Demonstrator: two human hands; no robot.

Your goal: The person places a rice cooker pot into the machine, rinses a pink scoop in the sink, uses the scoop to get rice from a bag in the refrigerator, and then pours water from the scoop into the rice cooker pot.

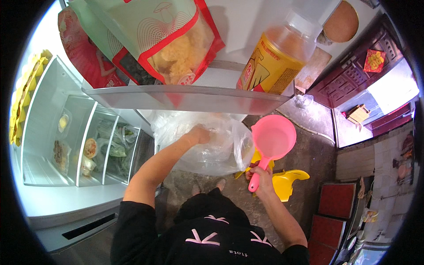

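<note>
My right hand (261, 177) grips the handle of a pink plastic ladle (274, 137), whose round bowl points away from me and looks empty. My left hand (199, 134) reaches into a large clear plastic bag (212, 159) below the fridge door shelf; its fingers are hidden, so whether it holds anything cannot be told. The ladle's bowl is just right of the bag. On the door shelf (185, 96) above stand green-and-red food pouches (179, 43) and a bottle with a yellow label (275, 59).
At the left, the open fridge's shelves (49, 126) hold bagged food and a round container (90, 148). Yellow plastic objects (286, 185) are on the floor beyond my right hand. Dark red cabinet panels (337, 200) stand at the right, and a carved wooden door (347, 76) is farther off.
</note>
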